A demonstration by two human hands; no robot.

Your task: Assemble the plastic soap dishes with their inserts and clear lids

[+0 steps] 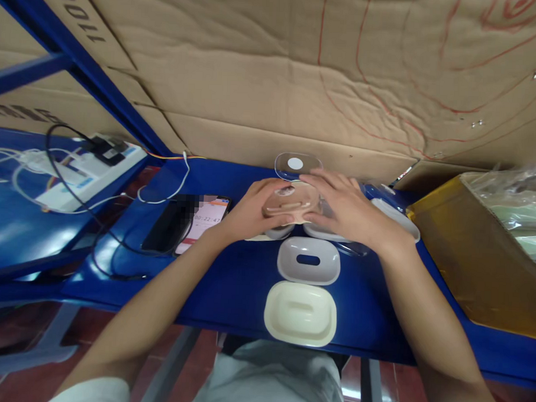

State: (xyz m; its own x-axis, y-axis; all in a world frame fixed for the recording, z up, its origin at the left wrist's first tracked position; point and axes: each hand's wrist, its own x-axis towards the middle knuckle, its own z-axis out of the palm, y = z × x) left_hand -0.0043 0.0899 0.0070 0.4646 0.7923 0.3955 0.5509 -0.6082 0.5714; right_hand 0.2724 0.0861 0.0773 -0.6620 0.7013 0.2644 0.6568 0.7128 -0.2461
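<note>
A cream dish with a clear cover [297, 203], much like a soap box, is held between my two hands over the blue table. My left hand [252, 209] grips its left side, thumb along the near edge. On the right side, my right hand [345, 207] has its thumb at the near corner and its fingers over the far edge. Partly hidden under my hands are other pale dishes. Closer to me lie a grey-white tray with an oval slot [287, 267] and a cream dish with a raised bar [300, 330]. A clear cover with a white round label [295, 163] is beyond my hands.
Left of my hands lies a phone [205, 219] with a timer showing, beside a dark object. Cables and a white power strip [95, 178] are further left. A cardboard box [465, 251] with plastic-wrapped pieces stands at right. Clear covers and a white dish are near my right wrist.
</note>
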